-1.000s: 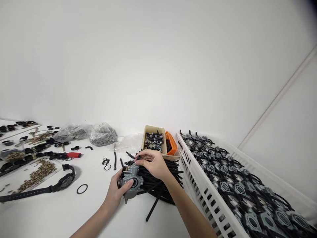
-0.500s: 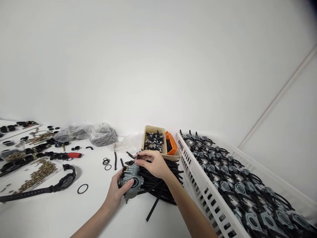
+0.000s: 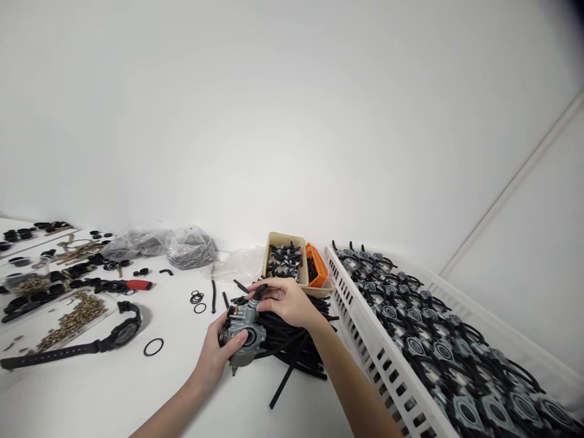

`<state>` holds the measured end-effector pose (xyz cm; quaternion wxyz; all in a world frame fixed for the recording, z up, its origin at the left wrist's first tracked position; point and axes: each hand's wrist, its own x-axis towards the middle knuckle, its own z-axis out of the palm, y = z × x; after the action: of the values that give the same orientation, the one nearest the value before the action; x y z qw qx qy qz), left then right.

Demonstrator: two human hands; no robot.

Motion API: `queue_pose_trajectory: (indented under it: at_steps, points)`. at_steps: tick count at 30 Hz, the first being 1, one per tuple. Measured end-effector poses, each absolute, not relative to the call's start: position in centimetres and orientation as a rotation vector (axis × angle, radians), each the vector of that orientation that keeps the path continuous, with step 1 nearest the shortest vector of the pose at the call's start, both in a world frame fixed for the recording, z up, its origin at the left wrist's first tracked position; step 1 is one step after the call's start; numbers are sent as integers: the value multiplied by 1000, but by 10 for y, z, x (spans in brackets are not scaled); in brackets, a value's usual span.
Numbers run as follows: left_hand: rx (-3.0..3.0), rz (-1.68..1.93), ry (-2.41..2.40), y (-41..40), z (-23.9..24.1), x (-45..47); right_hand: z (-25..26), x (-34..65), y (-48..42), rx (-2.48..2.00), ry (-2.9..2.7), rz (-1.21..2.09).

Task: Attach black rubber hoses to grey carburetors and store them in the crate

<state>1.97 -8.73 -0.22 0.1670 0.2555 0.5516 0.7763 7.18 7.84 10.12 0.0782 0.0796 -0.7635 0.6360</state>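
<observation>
My left hand point(image 3: 215, 354) grips a grey metal carburetor point(image 3: 243, 331) from the left, thumb on its round opening, just above the white table. My right hand point(image 3: 283, 302) is closed over the carburetor's top, its fingers pinching a short black hose piece point(image 3: 258, 293) against the part. A heap of cut black hoses point(image 3: 292, 340) lies right behind and under my right wrist.
A white slotted crate point(image 3: 387, 365) full of carburetors fills the right. A beige tray point(image 3: 283, 261) and an orange basket point(image 3: 317, 265) stand behind the hoses. At left lie a black wristwatch point(image 3: 119, 333), O-rings point(image 3: 152, 347), a red-handled tool point(image 3: 137, 284), bagged parts point(image 3: 189, 246) and brass screws point(image 3: 68, 316).
My right fingers have shifted slightly down and in on the carburetor's top, with the black hose piece now tilted against it. The left hand keeps its hold.
</observation>
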Motion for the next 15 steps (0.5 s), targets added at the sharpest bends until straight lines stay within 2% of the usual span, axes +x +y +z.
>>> queue_pose_trajectory:
  at_steps: [15]
  points:
    - [740, 2196, 1622, -88, 5, 22, 102, 71, 72, 136, -2302, 1897]
